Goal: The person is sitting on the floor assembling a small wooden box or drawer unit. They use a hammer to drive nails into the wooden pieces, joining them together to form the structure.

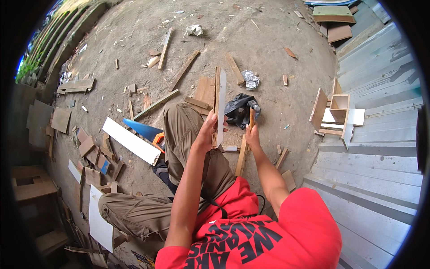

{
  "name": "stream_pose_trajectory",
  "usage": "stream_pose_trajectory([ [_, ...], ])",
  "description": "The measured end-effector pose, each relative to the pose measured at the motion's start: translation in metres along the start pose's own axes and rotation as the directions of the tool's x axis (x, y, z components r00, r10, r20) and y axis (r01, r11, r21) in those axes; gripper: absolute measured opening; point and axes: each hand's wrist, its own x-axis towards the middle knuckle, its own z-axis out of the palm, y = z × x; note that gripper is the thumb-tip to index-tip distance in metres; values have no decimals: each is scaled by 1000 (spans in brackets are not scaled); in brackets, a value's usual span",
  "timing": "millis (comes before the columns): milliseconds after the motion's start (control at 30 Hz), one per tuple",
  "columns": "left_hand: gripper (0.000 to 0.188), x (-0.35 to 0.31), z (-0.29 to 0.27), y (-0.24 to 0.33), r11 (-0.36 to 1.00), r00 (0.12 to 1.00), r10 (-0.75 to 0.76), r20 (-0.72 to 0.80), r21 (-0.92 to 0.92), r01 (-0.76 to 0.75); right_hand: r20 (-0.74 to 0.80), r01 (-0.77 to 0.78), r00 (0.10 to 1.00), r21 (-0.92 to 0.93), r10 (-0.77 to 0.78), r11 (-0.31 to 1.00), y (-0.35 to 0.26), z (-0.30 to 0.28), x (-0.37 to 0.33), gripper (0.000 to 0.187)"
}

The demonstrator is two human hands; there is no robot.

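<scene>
My left hand [209,130] is closed round a narrow white-faced board [221,107], tilted on edge above my bent knee. A brown wood strip [217,92] lies along the board's left side. Over to the right, my right hand [252,136] grips the wooden handle of what looks like a hammer [251,119]; its head is hard to make out against a crumpled black plastic bag [237,107]. A handsaw [142,130] with a blue blade and orange handle lies left of my knee, partly behind a long white board [131,141].
Wood offcuts [92,148] are heaped at left, with loose sticks [183,70] farther ahead. Crumpled foil [251,80] lies beyond the bag. A small wooden box frame [339,107] stands at right by a corrugated metal wall [371,161]. A wooden slat [242,157] lies beside my right forearm.
</scene>
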Motion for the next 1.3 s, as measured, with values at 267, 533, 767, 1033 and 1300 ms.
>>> stream_pose_trajectory([
  [267,63,14,3,2,995,996,-32,-77,93,40,255,-369,928,531,271,763,-91,-36,-2,47],
  [533,78,40,17,-1,998,997,43,58,43,-45,502,-543,829,614,248,573,-167,-92,-35,40],
  [767,75,39,23,6,990,997,73,-21,125,-70,555,-571,801,596,225,565,-179,-90,-47,44],
  [1033,62,38,19,7,993,998,42,-44,116,-37,584,-617,770,580,257,531,-173,-81,-57,41],
  [1300,71,45,20,2,995,998,-13,-62,100,19,581,-657,746,561,325,504,-178,-81,-65,42],
])
